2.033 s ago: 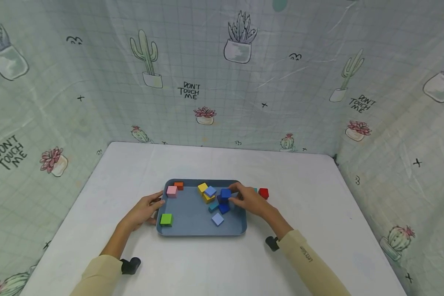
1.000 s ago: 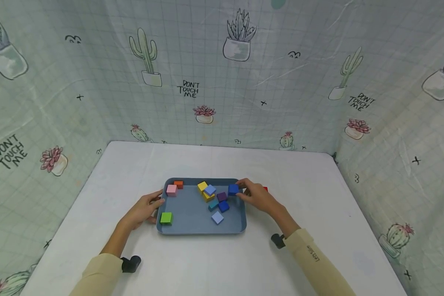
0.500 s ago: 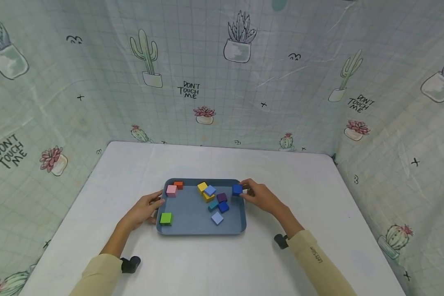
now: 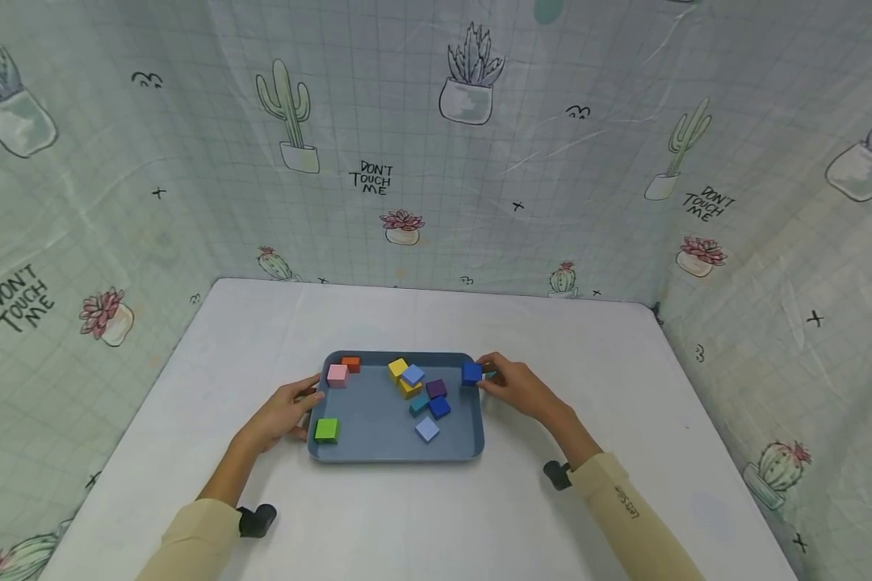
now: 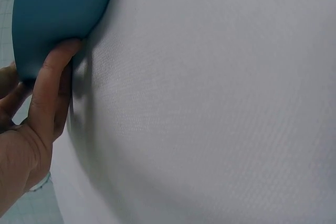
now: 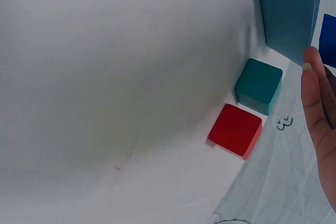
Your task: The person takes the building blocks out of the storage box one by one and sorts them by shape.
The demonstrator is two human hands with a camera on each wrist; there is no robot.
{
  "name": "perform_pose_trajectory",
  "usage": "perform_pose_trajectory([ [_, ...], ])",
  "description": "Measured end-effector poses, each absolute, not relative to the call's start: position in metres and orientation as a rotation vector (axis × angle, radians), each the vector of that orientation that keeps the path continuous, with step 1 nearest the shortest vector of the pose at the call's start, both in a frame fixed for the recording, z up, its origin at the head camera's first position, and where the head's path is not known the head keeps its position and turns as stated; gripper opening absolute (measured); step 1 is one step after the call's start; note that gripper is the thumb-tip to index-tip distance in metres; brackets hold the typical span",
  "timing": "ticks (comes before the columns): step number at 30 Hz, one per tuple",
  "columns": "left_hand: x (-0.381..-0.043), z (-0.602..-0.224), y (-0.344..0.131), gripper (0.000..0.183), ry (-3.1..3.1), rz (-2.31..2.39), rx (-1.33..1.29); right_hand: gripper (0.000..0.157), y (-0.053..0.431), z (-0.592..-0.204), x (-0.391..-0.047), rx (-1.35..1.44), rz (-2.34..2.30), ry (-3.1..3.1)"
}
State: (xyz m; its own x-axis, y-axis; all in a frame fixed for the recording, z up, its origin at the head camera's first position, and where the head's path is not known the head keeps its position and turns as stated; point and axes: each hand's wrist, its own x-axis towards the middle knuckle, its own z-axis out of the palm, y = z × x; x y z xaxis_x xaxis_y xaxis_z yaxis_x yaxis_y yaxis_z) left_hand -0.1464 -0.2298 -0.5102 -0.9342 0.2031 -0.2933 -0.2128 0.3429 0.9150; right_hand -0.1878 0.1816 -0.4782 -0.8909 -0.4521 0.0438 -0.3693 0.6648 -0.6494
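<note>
A blue-grey tray lies on the white table. At its left rim, my left hand grips the side, thumb at the rim; in the left wrist view, the fingers press the tray's outer wall. Near the back right corner, my right hand pinches a blue cube between thumb and fingers. In the right wrist view, the hand holds this cube beside the tray wall. Left of it lie a purple block, another blue block and a teal block.
Two yellow blocks with a light blue one sit mid-tray; another light blue block lies in front. Pink, orange and green blocks line the left side. Outside, right: teal and red blocks.
My right hand has carried the blue cube rightward, from over the purple block to the tray's back right corner, uncovering the purple block. My left hand keeps its place on the rim.
</note>
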Motion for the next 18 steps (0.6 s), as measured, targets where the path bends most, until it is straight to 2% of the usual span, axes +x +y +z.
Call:
perform_pose_trajectory([
  [18, -0.146, -0.512, -0.230, 0.058, 2.267, 1.613, -0.014, 0.036, 0.208, -0.471, -0.191, -0.641, -1.006, 2.817],
])
